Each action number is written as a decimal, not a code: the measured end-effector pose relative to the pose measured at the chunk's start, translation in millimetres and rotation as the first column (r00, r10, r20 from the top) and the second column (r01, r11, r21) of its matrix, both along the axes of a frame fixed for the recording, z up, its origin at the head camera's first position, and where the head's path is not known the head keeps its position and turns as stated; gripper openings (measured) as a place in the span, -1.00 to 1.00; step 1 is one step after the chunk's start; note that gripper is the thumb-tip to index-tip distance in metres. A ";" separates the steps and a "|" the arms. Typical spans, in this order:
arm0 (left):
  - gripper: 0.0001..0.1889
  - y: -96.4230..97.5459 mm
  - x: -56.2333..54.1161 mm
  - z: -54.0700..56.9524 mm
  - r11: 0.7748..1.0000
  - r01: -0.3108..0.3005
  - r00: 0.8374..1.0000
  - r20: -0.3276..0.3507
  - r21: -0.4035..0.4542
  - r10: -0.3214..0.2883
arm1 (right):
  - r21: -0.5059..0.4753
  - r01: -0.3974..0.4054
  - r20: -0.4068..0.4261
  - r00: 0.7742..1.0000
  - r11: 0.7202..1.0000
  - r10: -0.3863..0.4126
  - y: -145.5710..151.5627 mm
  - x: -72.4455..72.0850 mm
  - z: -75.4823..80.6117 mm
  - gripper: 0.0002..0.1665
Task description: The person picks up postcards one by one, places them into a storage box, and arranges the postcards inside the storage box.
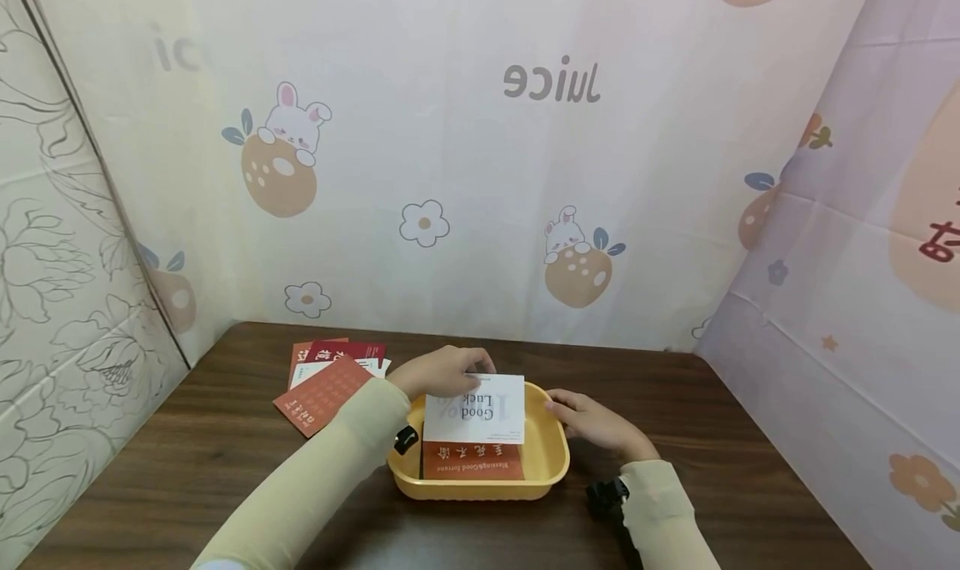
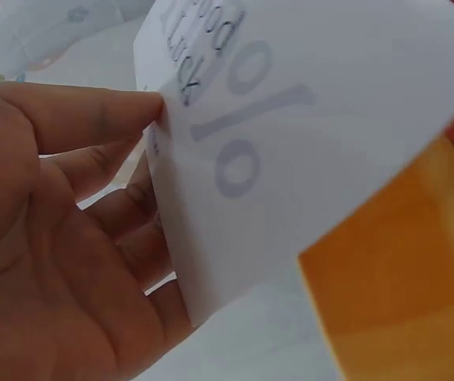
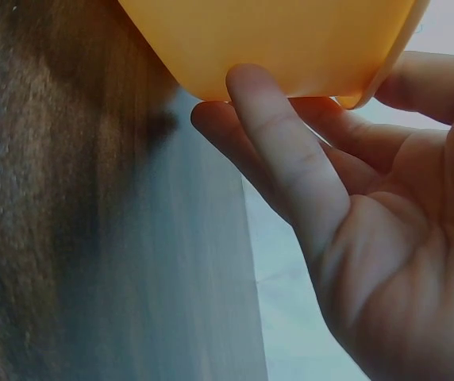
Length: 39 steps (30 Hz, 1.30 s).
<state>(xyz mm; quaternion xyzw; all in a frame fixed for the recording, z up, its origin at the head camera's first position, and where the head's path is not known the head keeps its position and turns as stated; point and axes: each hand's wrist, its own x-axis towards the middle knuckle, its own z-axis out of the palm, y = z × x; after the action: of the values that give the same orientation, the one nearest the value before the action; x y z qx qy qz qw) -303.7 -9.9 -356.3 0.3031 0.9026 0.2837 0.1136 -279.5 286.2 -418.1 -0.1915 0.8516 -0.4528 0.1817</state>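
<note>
My left hand (image 1: 438,372) pinches a white card (image 1: 483,428) printed "Good Luck" between thumb and fingers at its far edge. The card is over the yellow plastic basket (image 1: 553,453) and tilted in the left wrist view. Beneath it in the basket lies a red card (image 1: 472,470) with pale lettering, partly covered by the white one. At the basket's right side, my right hand (image 1: 600,424) grips the rim, thumb over the edge and fingers against the outer wall (image 3: 290,40).
Left of the basket, several red and white cards lie overlapping on the brown wooden table (image 1: 187,470), an orange-red card (image 1: 324,395) on top. A patterned curtain (image 1: 465,153) hangs behind the table's back edge.
</note>
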 end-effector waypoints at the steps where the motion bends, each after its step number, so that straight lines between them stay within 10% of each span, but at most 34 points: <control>1: -0.77 0.7 -0.6 -2.1 1.000 0.000 1.000 0.008 -0.010 0.000 | 0.000 -0.002 0.000 1.000 1.000 0.002 -0.1 0.0 0.1 -0.38; 14: -0.81 6.6 1.3 -22.5 0.994 -0.029 0.997 0.063 -0.104 0.036 | -0.013 0.005 0.021 1.000 1.000 -0.005 2.6 -2.9 -3.2 -0.35; 39: -0.69 26.3 19.5 -42.8 0.918 -0.148 0.983 -0.157 -0.369 0.096 | -0.030 -0.031 0.002 1.000 0.999 0.031 3.7 -3.2 -3.9 -0.37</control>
<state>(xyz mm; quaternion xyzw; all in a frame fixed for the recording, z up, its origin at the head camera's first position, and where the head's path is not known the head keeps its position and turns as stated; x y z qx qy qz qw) -284.2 16.4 -399.1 0.2372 0.9631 0.0891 0.0904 -282.7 289.9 -422.1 -0.2068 0.8414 -0.4630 0.1870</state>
